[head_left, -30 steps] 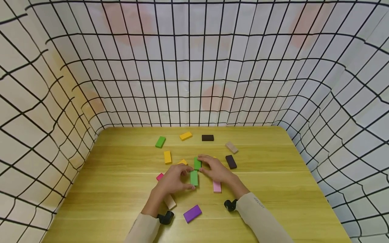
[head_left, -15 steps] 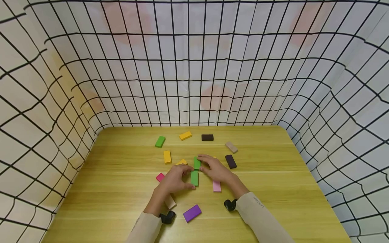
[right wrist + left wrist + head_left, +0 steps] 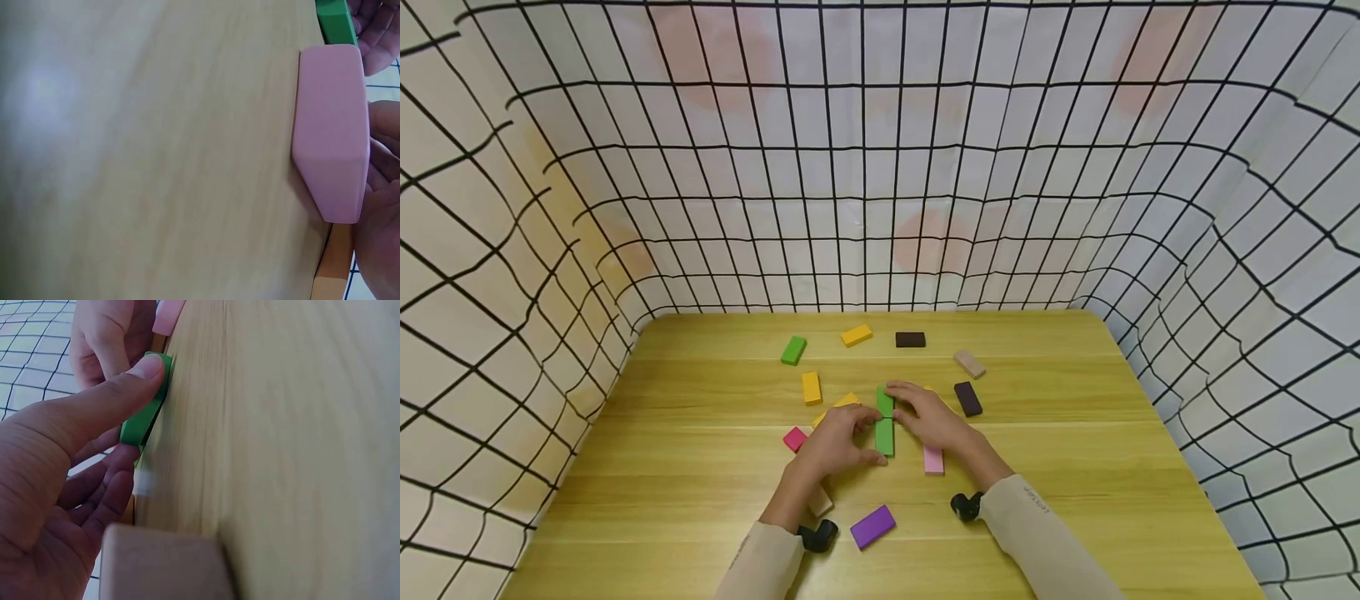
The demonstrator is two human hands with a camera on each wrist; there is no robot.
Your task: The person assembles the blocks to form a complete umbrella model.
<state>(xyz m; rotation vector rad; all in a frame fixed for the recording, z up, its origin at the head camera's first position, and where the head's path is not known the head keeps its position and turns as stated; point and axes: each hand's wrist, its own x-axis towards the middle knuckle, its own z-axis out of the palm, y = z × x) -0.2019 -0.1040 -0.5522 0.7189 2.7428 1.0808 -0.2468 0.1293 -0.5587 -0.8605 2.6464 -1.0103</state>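
Tabletop point(image 3: 1075, 433) below, left hand point(image 3: 835, 443) and right hand point(image 3: 934, 418) pinch green blocks point(image 3: 884, 439).

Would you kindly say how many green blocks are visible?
3: the back-left green block, and the nearer green block and farther green block between the hands; others may be hidden.

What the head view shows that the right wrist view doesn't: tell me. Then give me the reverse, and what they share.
Only the head view: the purple block, the red block, two black blocks and the person's sleeves.

Only the right wrist view: the pink block along its full length; in the head view, the right hand covers its far end.

Both: part of the pink block, green block material, the right hand, the left hand, the wooden table and the gridded backdrop.
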